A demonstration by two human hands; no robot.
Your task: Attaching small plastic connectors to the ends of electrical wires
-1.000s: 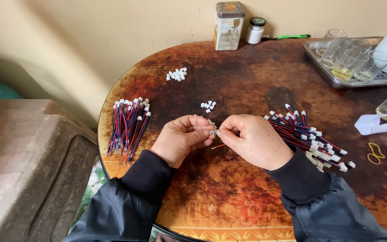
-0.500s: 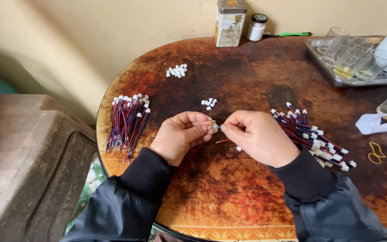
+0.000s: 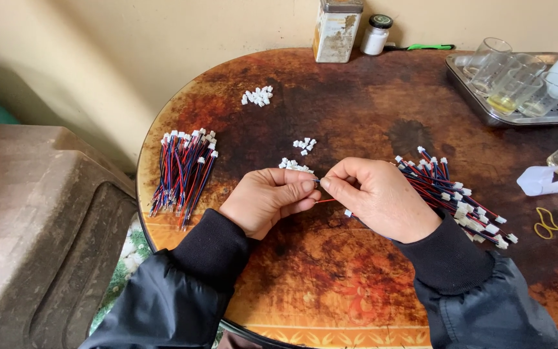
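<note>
Hands unmoved — left hand (image 3: 269,199), right hand (image 3: 376,197) fingers pinch wire lead (image 3: 326,201).

Tall worn rectangular tin (image 3: 336,30) with faded label at table's far edge, small white black-capped jar (image 3: 375,36) just beside it

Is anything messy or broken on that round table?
Nothing looks broken. The red and blue wire bundle lies neat, but the loose wire pile beside the right hand is jumbled. The left hand pinches one thin wire. The rusty metal tin looks worn.
</note>
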